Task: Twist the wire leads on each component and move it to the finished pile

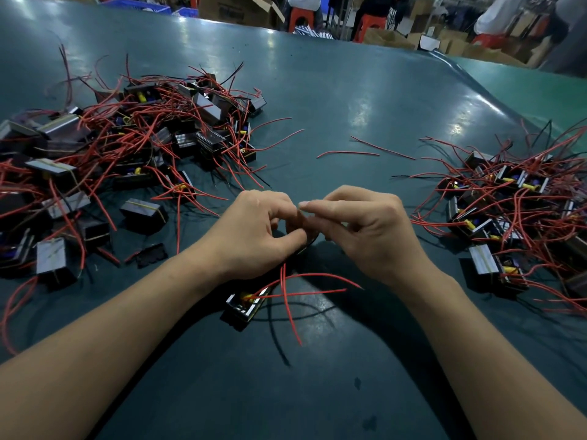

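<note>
At the frame's centre, a dark wire lead is pinched between the left hand and right hand, above a component on the bench.

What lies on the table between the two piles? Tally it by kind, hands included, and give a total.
Hands: 2, the left hand and the right hand
Loose red wires: 2
Component: 1, its wire leads running up to the pinching hands
Total: 5
</note>
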A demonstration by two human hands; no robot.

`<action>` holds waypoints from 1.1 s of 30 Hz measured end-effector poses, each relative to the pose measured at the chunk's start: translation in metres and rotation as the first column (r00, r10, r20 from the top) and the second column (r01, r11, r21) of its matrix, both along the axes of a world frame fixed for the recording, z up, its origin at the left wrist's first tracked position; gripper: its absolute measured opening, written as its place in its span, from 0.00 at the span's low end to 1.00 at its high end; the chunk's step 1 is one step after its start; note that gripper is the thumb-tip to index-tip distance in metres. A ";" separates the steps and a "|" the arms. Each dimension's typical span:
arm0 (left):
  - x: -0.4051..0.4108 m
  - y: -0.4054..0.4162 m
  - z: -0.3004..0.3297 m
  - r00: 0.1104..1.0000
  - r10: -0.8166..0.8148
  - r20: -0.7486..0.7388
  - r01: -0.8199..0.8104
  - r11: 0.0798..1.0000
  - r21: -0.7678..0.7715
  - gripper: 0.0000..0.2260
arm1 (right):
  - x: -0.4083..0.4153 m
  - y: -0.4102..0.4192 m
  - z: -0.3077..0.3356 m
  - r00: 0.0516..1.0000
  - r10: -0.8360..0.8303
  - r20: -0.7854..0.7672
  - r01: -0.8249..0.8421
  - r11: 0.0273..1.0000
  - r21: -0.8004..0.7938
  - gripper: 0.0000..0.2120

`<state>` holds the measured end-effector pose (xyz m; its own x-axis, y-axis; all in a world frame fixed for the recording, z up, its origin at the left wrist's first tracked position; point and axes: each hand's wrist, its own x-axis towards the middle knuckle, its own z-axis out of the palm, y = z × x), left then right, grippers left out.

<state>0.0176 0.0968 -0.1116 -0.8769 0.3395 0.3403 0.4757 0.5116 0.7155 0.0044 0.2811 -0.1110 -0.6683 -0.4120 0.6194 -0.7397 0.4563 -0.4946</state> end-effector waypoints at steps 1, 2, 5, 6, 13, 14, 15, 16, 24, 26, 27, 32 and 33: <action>0.000 0.000 0.000 1.000 -0.003 -0.010 0.003 1.000 -0.011 0.03 | 0.001 0.000 0.001 0.999 0.000 0.034 0.000 1.000 0.005 0.05; 0.000 0.001 -0.001 1.000 -0.001 -0.023 0.000 1.000 -0.012 0.04 | 0.001 0.000 0.001 0.998 -0.010 0.063 0.009 1.000 0.016 0.04; 0.000 0.001 -0.001 0.996 0.041 -0.074 -0.040 0.999 0.008 0.03 | 0.002 0.000 0.003 0.976 -0.095 0.198 0.100 0.995 -0.014 0.02; 0.000 0.000 -0.001 0.994 0.060 -0.093 -0.059 0.998 0.014 0.02 | 0.002 -0.001 0.003 0.955 -0.108 0.277 0.131 0.989 -0.066 0.03; 0.001 0.002 -0.002 0.986 0.153 -0.068 -0.146 0.985 0.094 0.03 | 0.004 -0.009 0.005 0.795 0.137 0.591 0.212 0.850 -0.482 0.10; 0.000 0.003 -0.002 0.986 0.162 -0.035 -0.157 0.981 0.113 0.04 | 0.005 -0.008 0.006 0.818 0.116 0.564 0.196 0.865 -0.462 0.11; -0.001 0.003 -0.002 0.986 0.166 0.006 -0.165 0.978 0.127 0.04 | 0.005 -0.008 0.005 0.857 0.060 0.512 0.179 0.897 -0.404 0.12; -0.001 0.003 -0.002 0.984 0.170 0.047 -0.175 0.976 0.131 0.05 | 0.006 -0.008 0.005 0.901 -0.014 0.433 0.164 0.935 -0.313 0.11; -0.005 0.001 -0.005 0.971 0.152 0.182 -0.183 0.969 0.168 0.04 | 0.008 -0.007 0.005 0.990 -0.068 -0.127 0.078 0.994 0.074 0.10; -0.005 -0.001 -0.005 0.975 0.142 0.172 -0.167 0.976 0.142 0.05 | 0.008 -0.008 0.005 0.989 -0.030 -0.145 0.046 0.993 0.112 0.10; -0.004 -0.002 -0.004 0.980 0.130 0.150 -0.147 0.983 0.112 0.07 | 0.008 -0.007 0.005 0.990 -0.013 -0.143 0.031 0.992 0.123 0.11; -0.001 -0.002 0.002 0.998 0.056 -0.003 -0.056 0.998 -0.025 0.06 | 0.004 -0.002 0.006 0.992 -0.041 -0.123 0.051 0.995 0.086 0.11; -0.001 -0.001 0.001 0.998 0.054 -0.021 -0.055 0.998 -0.033 0.07 | 0.003 -0.001 0.006 0.990 -0.050 -0.131 0.062 0.994 0.087 0.11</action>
<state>0.0168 0.0953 -0.1105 -0.8874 0.3030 0.3475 0.4608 0.5606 0.6880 0.0077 0.2802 -0.1049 -0.6091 -0.4347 0.6633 -0.7666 0.5372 -0.3518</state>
